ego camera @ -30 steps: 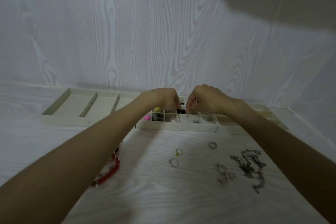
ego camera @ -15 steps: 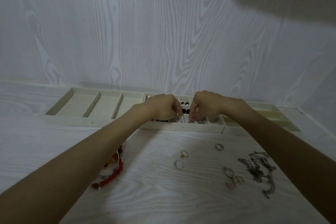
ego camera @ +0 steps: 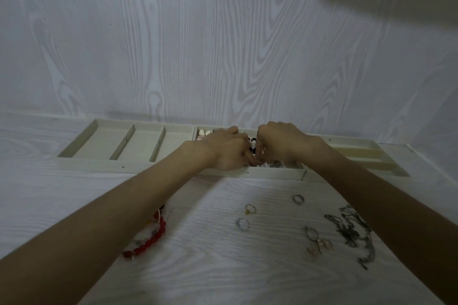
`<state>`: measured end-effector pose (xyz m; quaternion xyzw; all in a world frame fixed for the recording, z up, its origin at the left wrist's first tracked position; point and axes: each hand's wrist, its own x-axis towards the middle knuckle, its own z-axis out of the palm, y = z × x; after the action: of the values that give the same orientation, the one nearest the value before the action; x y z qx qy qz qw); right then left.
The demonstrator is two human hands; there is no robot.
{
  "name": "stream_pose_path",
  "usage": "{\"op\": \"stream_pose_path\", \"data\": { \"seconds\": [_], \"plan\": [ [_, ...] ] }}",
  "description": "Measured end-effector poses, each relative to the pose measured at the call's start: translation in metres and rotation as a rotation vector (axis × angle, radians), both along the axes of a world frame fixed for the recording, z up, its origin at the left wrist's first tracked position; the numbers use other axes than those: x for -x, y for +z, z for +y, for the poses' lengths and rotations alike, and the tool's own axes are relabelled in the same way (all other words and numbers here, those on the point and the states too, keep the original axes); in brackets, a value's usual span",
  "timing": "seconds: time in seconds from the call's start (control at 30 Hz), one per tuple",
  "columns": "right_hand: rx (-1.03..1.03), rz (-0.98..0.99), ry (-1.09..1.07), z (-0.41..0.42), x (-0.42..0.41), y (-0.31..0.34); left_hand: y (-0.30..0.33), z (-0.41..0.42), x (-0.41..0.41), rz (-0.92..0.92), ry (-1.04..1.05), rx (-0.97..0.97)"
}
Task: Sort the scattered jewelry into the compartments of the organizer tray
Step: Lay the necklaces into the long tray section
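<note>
The cream organizer tray lies along the wall in three sections. My left hand and my right hand hover over the middle section's small compartments. Their curled fingertips meet at the front row, pinching something tiny that looks like a small earring, mostly hidden. Pale beads and dark pieces sit in the back compartments. On the table lie a red bead bracelet, loose rings, a ring cluster and a tangled grey chain.
The left tray section has three long compartments with nothing visible in them. The right section holds long narrow slots. A wood-grain wall rises directly behind the tray. My forearms cross the table on both sides of the loose jewelry.
Both hands have sunk from the back compartments toward the front row of the middle section, and their fingertips have drawn together.
</note>
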<state>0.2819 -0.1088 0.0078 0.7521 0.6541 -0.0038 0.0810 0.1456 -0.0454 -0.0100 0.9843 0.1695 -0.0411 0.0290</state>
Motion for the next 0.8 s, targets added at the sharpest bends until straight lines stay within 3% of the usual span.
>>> {"op": "stream_pose_path", "data": {
  "seconds": [0.17,0.5,0.8],
  "plan": [
    [0.012,-0.036,-0.002,0.000,0.003,0.002,-0.002,-0.003,-0.005,0.069,-0.007,-0.054],
    [0.008,0.160,-0.013,-0.018,-0.015,0.020,0.003,0.002,-0.005,-0.011,0.020,0.101],
    [-0.039,0.251,-0.041,-0.040,-0.028,0.027,-0.001,0.001,-0.016,0.037,0.034,0.075]
  ]
}}
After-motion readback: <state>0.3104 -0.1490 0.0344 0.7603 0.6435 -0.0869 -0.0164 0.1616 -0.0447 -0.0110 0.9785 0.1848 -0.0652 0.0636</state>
